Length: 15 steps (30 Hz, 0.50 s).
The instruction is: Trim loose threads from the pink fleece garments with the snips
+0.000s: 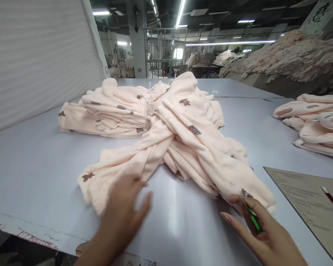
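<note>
Fleece, pale peach, printed with small brown bears: loose garment bundle (183,144) sprawled across middle of grey desk (30,173), two long ends crossing toward near edge. Left hand (122,218) flat, fingers spread, resting on nearer left end of fabric; nothing gripped. Right hand (255,229) at right end of bundle, fingertips touching or just beside cloth, fingers loosely curled around green pen (254,221). Judged soft, light, limp, not slippery; likely to sag and trail if lifted by one end, so best taken at crossed middle or both ends together. Folded stack (105,114) behind left, touching bundle. Second pile (316,122) cut off at right edge. Printed sheet (308,199) unreadable. Left hand motion-blurred; garment type not determinable.
</note>
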Motion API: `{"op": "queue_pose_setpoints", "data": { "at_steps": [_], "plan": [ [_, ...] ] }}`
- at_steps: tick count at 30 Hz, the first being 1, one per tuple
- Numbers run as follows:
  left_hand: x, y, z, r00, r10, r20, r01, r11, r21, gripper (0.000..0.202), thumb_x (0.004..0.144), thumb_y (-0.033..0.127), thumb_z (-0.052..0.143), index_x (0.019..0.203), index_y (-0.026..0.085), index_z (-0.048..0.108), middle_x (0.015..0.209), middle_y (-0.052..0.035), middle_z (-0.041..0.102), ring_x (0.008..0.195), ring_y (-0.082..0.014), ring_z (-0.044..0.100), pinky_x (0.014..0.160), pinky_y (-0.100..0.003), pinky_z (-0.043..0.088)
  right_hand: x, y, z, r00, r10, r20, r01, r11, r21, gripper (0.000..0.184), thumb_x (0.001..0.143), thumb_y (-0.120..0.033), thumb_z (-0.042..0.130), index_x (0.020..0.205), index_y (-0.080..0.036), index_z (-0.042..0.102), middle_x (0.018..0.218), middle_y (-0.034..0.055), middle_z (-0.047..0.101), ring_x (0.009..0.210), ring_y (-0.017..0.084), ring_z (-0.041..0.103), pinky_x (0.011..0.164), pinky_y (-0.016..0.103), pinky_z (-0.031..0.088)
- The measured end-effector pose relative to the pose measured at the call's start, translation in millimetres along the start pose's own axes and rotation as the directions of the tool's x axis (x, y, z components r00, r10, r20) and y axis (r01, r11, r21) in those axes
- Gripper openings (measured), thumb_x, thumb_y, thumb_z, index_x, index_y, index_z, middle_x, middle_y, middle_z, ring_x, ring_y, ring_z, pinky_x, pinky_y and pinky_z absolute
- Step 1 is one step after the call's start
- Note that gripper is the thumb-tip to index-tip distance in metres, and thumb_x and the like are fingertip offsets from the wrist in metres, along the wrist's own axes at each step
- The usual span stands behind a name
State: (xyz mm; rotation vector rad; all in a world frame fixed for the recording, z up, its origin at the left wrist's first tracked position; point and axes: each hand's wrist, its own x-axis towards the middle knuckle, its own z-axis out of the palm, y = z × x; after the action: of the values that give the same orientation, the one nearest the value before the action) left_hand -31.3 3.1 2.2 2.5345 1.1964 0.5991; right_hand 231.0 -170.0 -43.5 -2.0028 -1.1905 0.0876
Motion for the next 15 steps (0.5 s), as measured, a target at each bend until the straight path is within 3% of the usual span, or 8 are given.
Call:
{"op": "queue_pose_setpoints", "data": {
  "at_steps": [2, 3, 4, 7, 9, 11, 15],
  "plan": [
    [25.0, 41.0, 40.5, 0.959, 0.047, 0.278, 0.032, 0.962, -0.271, 0.027, 0.076, 0.037, 0.052, 0.092, 0.018, 0.064, 0.099, -0.0103, 0.062, 0.098, -0.0286, 0.054, 0.089, -0.043, 0.039, 6.4, -8.7, 14.3, 0.985, -0.066, 0.158, 0.062, 0.998, 0.025, 0.031, 0.078, -0.047, 0.057, 0.099, -0.025, 0.055, 0.094, 0.0032, 0.068, 0.077, 0.019, 0.065, 0.058, 0.023, 0.051],
    [39.2, 54.6, 61.3, 0.96, -0.035, 0.279, 0.138, 0.923, -0.359, 0.029, 0.065, 0.034, 0.064, 0.086, 0.014, 0.064, 0.093, -0.0131, 0.062, 0.098, -0.0338, 0.052, 0.092, -0.047, 0.035, 9.6, -12.7, 21.1, 0.974, -0.091, 0.209, 0.086, 0.996, 0.031, 0.03, 0.08, -0.046, 0.055, 0.1, -0.025, 0.054, 0.095, 0.0034, 0.068, 0.076, 0.018, 0.064, 0.06, 0.025, 0.051],
    [53.7, 63.4, 80.3, 0.967, -0.069, 0.246, 0.165, 0.904, -0.395, 0.037, 0.061, 0.032, 0.067, 0.091, 0.011, 0.062, 0.1, -0.0161, 0.06, 0.105, -0.0371, 0.047, 0.095, -0.05, 0.031, 12.9, -15.8, 27.0, 0.968, -0.106, 0.228, 0.102, 0.994, 0.029, 0.029, 0.08, -0.045, 0.054, 0.101, -0.024, 0.054, 0.094, 0.0033, 0.067, 0.076, 0.018, 0.064, 0.063, 0.026, 0.051],
    [91.2, 69.2, 115.0, 0.979, -0.129, 0.158, 0.194, 0.826, -0.529, 0.047, 0.064, 0.028, 0.063, 0.107, 0.009, 0.054, 0.122, -0.0191, 0.048, 0.121, -0.0354, 0.034, 0.101, -0.045, 0.025, 23.4, -18.3, 37.0, 0.97, -0.13, 0.205, 0.131, 0.991, 0.009, 0.027, 0.081, -0.043, 0.053, 0.099, -0.023, 0.054, 0.097, 0.0044, 0.067, 0.083, 0.02, 0.063, 0.069, 0.031, 0.05],
    [104.1, 65.4, 115.3, 0.982, -0.115, 0.151, 0.186, 0.739, -0.648, 0.042, 0.069, 0.025, 0.056, 0.108, 0.01, 0.053, 0.122, -0.0164, 0.05, 0.117, -0.0293, 0.041, 0.098, -0.038, 0.032, 30.9, -15.4, 36.7, 0.98, -0.116, 0.163, 0.121, 0.993, -0.018, 0.026, 0.083, -0.042, 0.05, 0.099, -0.022, 0.052, 0.102, 0.0065, 0.065, 0.084, 0.021, 0.062, 0.068, 0.032, 0.049],
    [103.5, 59.1, 101.1, 0.979, -0.08, 0.187, 0.195, 0.63, -0.752, 0.037, 0.072, 0.024, 0.048, 0.105, 0.009, 0.054, 0.11, -0.0139, 0.058, 0.106, -0.0248, 0.052, 0.09, -0.035, 0.04, 38.6, -10.8, 32.5, 0.99, -0.081, 0.118, 0.087, 0.995, -0.046, 0.027, 0.085, -0.042, 0.047, 0.1, -0.021, 0.05, 0.102, 0.0075, 0.064, 0.076, 0.02, 0.062, 0.063, 0.033, 0.048],
    [69.5, 39.8, 60.4, 0.933, -0.032, 0.359, 0.337, 0.432, -0.837, 0.039, 0.078, 0.032, 0.039, 0.097, 0.005, 0.06, 0.081, -0.012, 0.066, 0.087, -0.0245, 0.061, 0.079, -0.036, 0.047, 51.6, -0.9, 23.9, 0.997, -0.016, 0.074, 0.021, 0.998, -0.058, 0.027, 0.085, -0.044, 0.045, 0.1, -0.022, 0.05, 0.098, 0.0066, 0.065, 0.077, 0.022, 0.062, 0.065, 0.034, 0.048]
  ]
}}
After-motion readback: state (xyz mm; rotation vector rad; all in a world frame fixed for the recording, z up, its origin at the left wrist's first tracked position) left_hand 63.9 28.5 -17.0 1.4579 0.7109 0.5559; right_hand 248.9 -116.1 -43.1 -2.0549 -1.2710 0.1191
